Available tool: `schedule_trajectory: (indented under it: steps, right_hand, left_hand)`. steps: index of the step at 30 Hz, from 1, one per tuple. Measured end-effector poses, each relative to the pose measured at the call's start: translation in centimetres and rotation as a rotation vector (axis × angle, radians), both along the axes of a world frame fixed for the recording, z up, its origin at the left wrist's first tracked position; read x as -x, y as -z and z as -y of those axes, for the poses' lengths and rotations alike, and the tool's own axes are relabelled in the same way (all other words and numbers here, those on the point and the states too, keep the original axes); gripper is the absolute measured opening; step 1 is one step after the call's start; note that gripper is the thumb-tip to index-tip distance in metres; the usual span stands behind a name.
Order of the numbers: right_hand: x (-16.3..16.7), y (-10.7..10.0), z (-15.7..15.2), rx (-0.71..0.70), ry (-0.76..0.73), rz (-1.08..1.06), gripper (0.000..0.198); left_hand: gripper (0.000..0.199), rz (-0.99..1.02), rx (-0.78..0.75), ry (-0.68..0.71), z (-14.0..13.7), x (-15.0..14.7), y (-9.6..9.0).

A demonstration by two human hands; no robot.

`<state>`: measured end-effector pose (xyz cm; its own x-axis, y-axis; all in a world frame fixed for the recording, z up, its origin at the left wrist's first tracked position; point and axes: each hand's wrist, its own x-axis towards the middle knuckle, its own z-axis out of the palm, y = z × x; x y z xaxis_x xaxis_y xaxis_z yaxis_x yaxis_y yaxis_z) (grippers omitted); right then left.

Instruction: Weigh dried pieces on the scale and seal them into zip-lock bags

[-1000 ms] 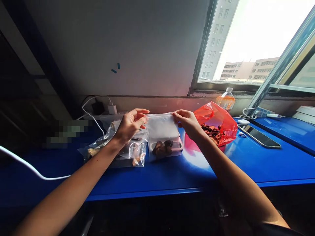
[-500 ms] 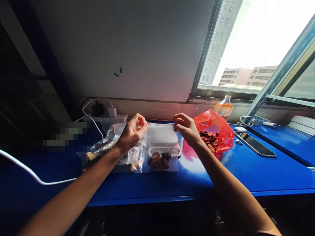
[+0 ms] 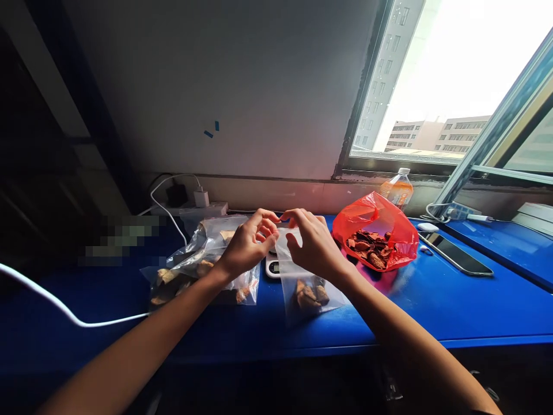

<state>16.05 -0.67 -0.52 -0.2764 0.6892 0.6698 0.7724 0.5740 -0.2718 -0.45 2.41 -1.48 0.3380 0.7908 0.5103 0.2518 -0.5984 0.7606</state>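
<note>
A clear plastic zip bag (image 3: 291, 300) with several brown dried pieces (image 3: 311, 293) in its bottom hangs tilted above the blue table's front part. My left hand (image 3: 253, 239) is closed, thumb and fingers at the bag's top left corner. Close beside it, my right hand (image 3: 317, 245) bends over the bag's top edge, its thumb in front; part of the edge is hidden behind this hand. The two hands' fingertips nearly meet. Behind the bag, a small white digital scale (image 3: 273, 270) shows in part. More filled clear bags (image 3: 194, 256) lie left, partly behind my left arm.
A red plastic bag (image 3: 404, 239) of dark red-brown dried slices (image 3: 371, 249) stands open at right. Behind it is an orange drink bottle (image 3: 398, 187). A phone (image 3: 455, 253) and a white earbud case (image 3: 428, 227) lie farther right. White cables (image 3: 73, 317) and a power strip (image 3: 216, 208) are at left.
The zip bag has moved right and toward me, uncovering part of the scale. My right hand has slid left along the top edge, close to my left hand.
</note>
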Motion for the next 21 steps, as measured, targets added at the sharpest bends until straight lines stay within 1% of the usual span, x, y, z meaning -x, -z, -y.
schedule_trajectory:
  steps: [3,6,10,12,14,16,19,21]
  right_hand:
    - [-0.3,0.0,0.2,0.044,-0.036,-0.024,0.039]
    - [-0.5,0.1,0.4,0.103,-0.058,0.004,0.033]
    - [-0.5,0.2,0.5,0.089,-0.077,0.029,0.035]
    - [-0.4,0.2,0.4,0.093,-0.085,0.010,0.036]
    - [-0.3,0.1,0.4,0.115,-0.079,-0.014,0.035]
    - [-0.2,0.0,0.3,0.127,-0.052,-0.011,0.035]
    - [0.0,0.1,0.3,0.090,0.004,0.038,0.038]
    - [0.1,0.4,0.3,0.064,0.032,0.059,0.039]
  left_hand:
    - [0.026,-0.058,-0.047,0.012,0.3,-0.2,0.1]
    - [0.021,-0.092,-0.096,0.005,0.7,-0.3,0.2]
    - [0.018,-0.120,-0.187,-0.009,1.2,-0.5,0.3]
    - [0.019,-0.131,-0.197,-0.023,1.3,-0.6,0.3]
    - [0.019,-0.128,-0.149,-0.037,1.2,-0.7,0.3]
    - [0.024,-0.084,-0.056,-0.037,0.9,-0.8,0.3]
    - [0.029,-0.002,0.063,-0.031,0.5,-0.9,0.3]
    - [0.030,-0.015,0.084,-0.027,0.3,-0.9,0.3]
